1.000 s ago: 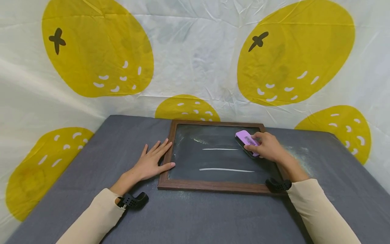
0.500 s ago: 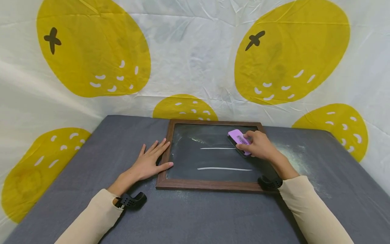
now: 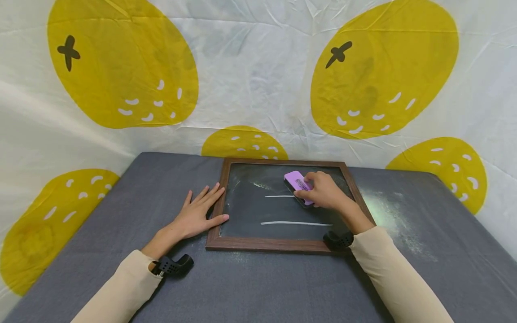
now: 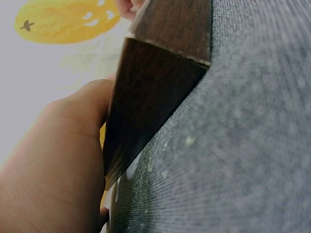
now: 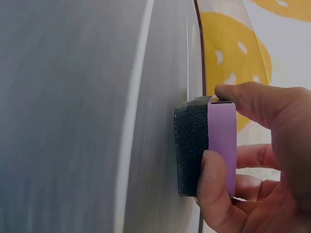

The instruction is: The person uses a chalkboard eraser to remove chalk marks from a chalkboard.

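My right hand (image 3: 326, 194) grips a board eraser (image 5: 192, 145) with a purple back and a dark felt pad. The felt lies against the black surface of a wood-framed chalkboard (image 3: 246, 211), over the right end of the upper chalk line (image 3: 278, 196). Below it runs a longer, thicker chalk line (image 3: 296, 223), also visible in the right wrist view. With fingers spread, my left hand (image 3: 196, 216) rests on the left side of the brown frame (image 4: 155, 87), the thumb reaching over it. Part of the eraser is hidden by the right fingers.
The chalkboard lies on a table with a grey cloth (image 3: 258, 287). Pale chalk dust (image 3: 392, 220) marks the cloth right of the frame. Behind stands a white curtain (image 3: 254, 67) with large yellow fruit prints.
My right hand has slid the eraser leftward along the upper chalk line, which now shows a shorter visible stretch. The left hand stays in place on the frame.
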`<state>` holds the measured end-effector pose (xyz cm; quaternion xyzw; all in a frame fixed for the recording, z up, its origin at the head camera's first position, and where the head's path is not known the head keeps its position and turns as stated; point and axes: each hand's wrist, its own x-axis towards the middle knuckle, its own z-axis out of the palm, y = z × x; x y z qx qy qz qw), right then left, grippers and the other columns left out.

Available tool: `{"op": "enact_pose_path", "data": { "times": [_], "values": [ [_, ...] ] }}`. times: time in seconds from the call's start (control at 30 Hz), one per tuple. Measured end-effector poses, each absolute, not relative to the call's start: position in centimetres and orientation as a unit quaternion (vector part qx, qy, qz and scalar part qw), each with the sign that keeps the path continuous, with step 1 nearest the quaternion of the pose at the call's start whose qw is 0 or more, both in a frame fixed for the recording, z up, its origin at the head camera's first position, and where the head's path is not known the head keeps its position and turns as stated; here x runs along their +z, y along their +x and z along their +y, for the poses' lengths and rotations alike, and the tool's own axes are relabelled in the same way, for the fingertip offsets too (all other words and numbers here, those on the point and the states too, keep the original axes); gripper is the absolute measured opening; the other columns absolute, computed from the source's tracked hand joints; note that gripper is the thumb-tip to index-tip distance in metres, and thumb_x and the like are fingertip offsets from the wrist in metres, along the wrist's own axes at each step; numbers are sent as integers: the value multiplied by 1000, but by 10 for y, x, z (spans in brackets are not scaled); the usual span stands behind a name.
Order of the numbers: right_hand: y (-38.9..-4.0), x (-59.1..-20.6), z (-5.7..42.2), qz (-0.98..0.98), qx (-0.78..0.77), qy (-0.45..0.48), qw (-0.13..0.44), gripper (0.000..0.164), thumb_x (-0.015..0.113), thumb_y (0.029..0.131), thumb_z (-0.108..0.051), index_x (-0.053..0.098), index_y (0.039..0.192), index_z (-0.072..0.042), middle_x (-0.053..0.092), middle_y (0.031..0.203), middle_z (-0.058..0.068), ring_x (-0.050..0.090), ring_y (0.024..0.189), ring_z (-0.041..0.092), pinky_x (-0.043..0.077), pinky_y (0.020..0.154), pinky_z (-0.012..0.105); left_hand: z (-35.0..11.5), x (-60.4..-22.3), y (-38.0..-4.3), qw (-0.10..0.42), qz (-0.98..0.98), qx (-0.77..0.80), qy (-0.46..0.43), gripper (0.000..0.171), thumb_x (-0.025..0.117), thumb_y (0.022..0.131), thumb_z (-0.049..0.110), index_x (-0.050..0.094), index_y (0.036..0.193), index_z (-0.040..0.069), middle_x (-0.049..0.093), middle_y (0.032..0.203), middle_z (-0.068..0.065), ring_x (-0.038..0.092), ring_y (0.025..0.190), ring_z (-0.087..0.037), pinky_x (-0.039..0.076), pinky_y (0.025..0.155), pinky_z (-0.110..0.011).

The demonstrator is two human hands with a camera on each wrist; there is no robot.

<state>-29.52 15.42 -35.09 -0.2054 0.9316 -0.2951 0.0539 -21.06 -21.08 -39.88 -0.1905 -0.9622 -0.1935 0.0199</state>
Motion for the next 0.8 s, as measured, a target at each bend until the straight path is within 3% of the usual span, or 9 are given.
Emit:
{"op": "enact_pose_path", "data": {
  "times": [0.23,0.43,0.8],
  "values": [
    [-295,-349,128,930,-285,-225,48,51,76,83,-27,58,114,9,55,97,22,57,55,19,50,43,28,-211,-398,-211,21,-962,-193,-191,84,52,89,63,22,154,18,15,159,-4,13,144,-32,-4,107,-65],
    [-294,-349,104,931,-269,-243,46,51,76,81,-30,59,112,8,53,98,20,53,79,27,49,43,26,-211,-398,-211,23,-962,-192,-191,85,52,89,62,22,154,18,15,159,-4,13,144,-33,-4,106,-66],
    [-293,-349,79,934,-247,-256,33,55,77,80,-34,63,115,6,55,97,16,50,85,26,46,68,32,-211,-399,-212,24,-963,-191,-190,84,52,89,63,22,154,18,15,159,-3,13,144,-32,-4,106,-66]
  ]
}}
